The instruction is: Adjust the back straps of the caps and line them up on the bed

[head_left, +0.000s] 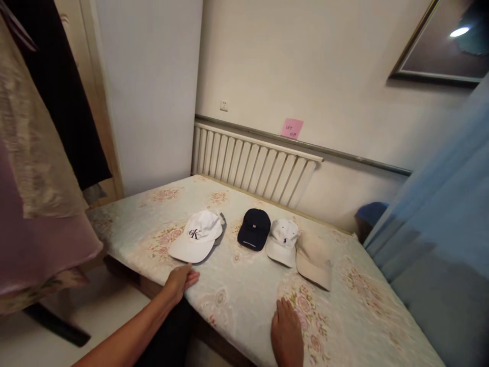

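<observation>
My left hand (182, 283) is just below the brim of a white baseball cap (200, 229) with black "CK" letters. Its fingers are loosely stretched out and hold nothing; whether a fingertip touches the brim I cannot tell. Under that cap, a grey edge of what looks like another cap (222, 228) shows. My right hand (287, 331) rests back-up on the flowered cloth with nothing visible in it, its fingers close together and pointing forward. Beyond it, side by side, lie a navy cap (254, 229), a white cap (282, 240) with a small dark emblem, and a beige cap (314, 257).
The pale flowered cloth (244, 285) covers a low bed or table against a white radiator (248, 160). Clothes (46, 168) hang at the left beside a wardrobe side (153, 92). A blue curtain (439, 178) borders the right. A pink note (292, 128) is on the wall.
</observation>
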A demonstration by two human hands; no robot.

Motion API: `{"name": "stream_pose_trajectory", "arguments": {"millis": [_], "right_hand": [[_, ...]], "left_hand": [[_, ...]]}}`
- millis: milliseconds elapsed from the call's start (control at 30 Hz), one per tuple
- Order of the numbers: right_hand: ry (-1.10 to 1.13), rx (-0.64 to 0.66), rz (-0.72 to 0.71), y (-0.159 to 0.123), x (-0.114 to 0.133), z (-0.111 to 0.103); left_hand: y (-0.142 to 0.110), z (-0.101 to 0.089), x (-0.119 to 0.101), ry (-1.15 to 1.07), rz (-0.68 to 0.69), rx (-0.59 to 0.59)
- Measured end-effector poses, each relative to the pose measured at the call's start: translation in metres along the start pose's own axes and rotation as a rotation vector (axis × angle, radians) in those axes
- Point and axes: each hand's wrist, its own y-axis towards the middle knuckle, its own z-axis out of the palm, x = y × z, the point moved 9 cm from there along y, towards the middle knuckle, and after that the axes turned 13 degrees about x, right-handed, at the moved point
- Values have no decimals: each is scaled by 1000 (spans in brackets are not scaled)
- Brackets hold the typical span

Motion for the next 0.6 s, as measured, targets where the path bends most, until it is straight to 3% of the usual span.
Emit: {"name": "stream_pose_trajectory", "arguments": {"millis": [133,267,600], "right_hand": [[-14,18,5,0,0,0],[-34,26,18,-1,0,0],[-52,12,5,-2,0,-1]], "left_hand": [[7,-25,-14,-144,-30,-92],[13,-36,-22,-263,-86,-138],[24,-26,-34,-411,-92,-84]]}}
